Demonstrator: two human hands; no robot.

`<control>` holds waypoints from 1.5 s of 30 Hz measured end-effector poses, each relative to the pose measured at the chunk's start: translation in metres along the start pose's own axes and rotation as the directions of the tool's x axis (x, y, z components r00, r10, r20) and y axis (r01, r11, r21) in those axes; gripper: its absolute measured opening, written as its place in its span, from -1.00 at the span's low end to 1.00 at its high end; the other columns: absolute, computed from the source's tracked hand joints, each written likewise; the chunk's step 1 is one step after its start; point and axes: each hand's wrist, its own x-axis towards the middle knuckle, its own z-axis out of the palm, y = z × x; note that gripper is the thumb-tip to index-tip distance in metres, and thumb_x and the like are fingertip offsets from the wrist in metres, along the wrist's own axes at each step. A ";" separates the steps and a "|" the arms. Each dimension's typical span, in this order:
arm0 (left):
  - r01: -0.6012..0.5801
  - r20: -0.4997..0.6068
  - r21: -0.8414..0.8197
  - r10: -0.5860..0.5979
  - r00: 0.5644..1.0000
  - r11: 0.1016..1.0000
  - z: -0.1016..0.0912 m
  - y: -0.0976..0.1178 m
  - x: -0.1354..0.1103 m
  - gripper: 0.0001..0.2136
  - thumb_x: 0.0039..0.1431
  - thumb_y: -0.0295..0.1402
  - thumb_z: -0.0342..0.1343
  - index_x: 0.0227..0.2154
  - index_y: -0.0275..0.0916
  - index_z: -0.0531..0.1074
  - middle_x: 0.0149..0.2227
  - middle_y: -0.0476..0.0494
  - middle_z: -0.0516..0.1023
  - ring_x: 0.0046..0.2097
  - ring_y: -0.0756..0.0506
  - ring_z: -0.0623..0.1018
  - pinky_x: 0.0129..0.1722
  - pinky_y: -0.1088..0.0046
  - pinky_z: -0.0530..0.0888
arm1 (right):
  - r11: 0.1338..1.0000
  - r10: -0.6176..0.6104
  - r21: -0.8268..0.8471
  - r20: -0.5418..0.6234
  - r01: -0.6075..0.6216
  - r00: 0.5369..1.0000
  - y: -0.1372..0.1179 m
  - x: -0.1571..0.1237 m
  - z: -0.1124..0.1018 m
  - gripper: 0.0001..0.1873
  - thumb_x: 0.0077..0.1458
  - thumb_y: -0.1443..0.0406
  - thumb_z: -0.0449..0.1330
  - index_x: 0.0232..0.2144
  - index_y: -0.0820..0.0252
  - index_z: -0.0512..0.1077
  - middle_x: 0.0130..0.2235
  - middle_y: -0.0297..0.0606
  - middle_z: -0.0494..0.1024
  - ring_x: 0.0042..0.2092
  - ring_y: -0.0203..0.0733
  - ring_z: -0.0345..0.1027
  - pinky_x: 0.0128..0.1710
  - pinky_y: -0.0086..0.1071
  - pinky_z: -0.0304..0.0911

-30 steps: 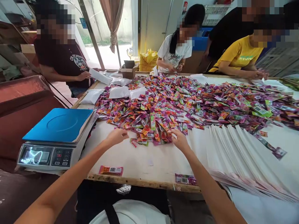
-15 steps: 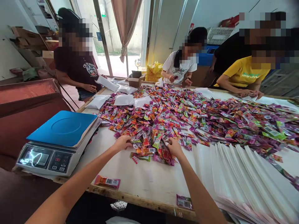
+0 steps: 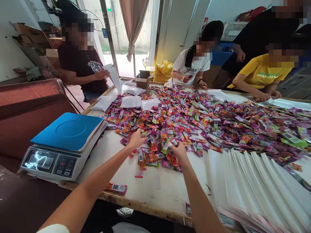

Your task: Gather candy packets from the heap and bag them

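Note:
Small glossy snack packets [image 3: 155, 139] in purple, red, orange and green lie in a wide loose heap over the table. At the heap's near left edge, my left hand [image 3: 137, 139] has its fingers closed against a greenish packet [image 3: 147, 133]; its fingertips are partly hidden. My right hand [image 3: 179, 150] pinches a packet with a whitish label [image 3: 173, 142] just above the heap. Between my hands lie several packets, one a red packet with a barcode [image 3: 153, 144]. A single packet [image 3: 116, 188] rests at the table's front edge.
A scale with a blue top [image 3: 68, 129] stands at left. Stacked white bags [image 3: 245, 181] fan out at right. Filled white pouches [image 3: 131, 101] and a small cardboard box [image 3: 143, 79] sit at the back. Across the table are co-workers, one holding a white bag [image 3: 114, 77].
My left hand has moved forward and right along the heap's edge. My right hand has shifted slightly, lifting a packet. The co-worker at left has raised a white bag. The view has tilted a little.

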 end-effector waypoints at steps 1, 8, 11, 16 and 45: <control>0.012 -0.014 0.068 -0.011 1.000 0.998 0.005 0.004 0.003 -0.70 0.02 -0.24 0.16 -0.19 -0.24 0.35 -0.31 -0.16 0.55 -0.28 -0.12 0.51 -0.38 0.45 0.30 | 0.989 -0.027 -0.148 -0.011 0.025 1.000 -0.002 -0.003 0.007 -0.62 -0.28 0.06 0.25 -0.45 0.15 0.29 -0.45 -0.27 0.44 -0.42 -0.16 0.28 -0.45 -0.37 0.12; -0.070 -0.106 -0.012 0.068 0.992 0.997 0.007 -0.006 -0.002 -0.83 0.06 -0.26 0.13 -0.33 -0.21 0.48 -0.18 -0.20 0.55 -0.15 -0.16 0.51 -0.21 0.39 0.36 | 0.997 -0.056 0.053 -0.002 0.056 0.998 0.008 -0.006 0.003 -0.67 -0.24 0.05 0.17 -0.47 0.15 0.32 -0.44 -0.32 0.45 -0.39 -0.18 0.27 -0.40 -0.35 0.21; -0.110 -0.139 -0.390 0.060 0.989 0.914 -0.002 -0.023 -0.020 -0.86 0.05 -0.29 0.09 -0.35 -0.22 0.44 -0.24 -0.13 0.51 -0.20 -0.10 0.49 -0.18 0.39 0.38 | 0.929 0.013 0.371 -0.044 0.004 0.999 0.013 -0.007 -0.009 -0.57 -0.32 0.08 0.23 -0.35 0.15 0.30 -0.36 -0.33 0.46 -0.36 -0.20 0.32 -0.35 -0.33 0.28; 0.149 0.143 -0.872 -0.050 0.989 0.465 -0.012 -0.040 -0.044 -0.67 -0.12 -0.21 0.23 -0.29 -0.21 0.34 -0.36 -0.07 0.51 -0.33 -0.08 0.50 -0.31 0.35 0.45 | 0.920 -0.072 0.389 0.043 0.049 0.996 -0.008 -0.020 0.003 -0.54 -0.24 0.08 0.25 -0.27 0.10 0.25 -0.34 -0.34 0.45 -0.37 -0.20 0.35 -0.36 -0.31 0.31; 0.407 0.261 -0.409 -0.322 0.910 0.817 0.007 -0.043 -0.090 -0.73 -0.14 -0.18 0.24 -0.59 -0.17 0.27 -0.79 0.17 0.13 -0.75 0.06 0.17 -0.74 0.51 0.10 | 0.935 -0.089 -0.331 0.128 0.127 0.988 0.001 -0.052 -0.016 -0.73 -0.27 0.09 0.28 -0.58 0.13 0.35 -0.57 -0.31 0.40 -0.44 -0.12 0.30 -0.44 -0.32 0.14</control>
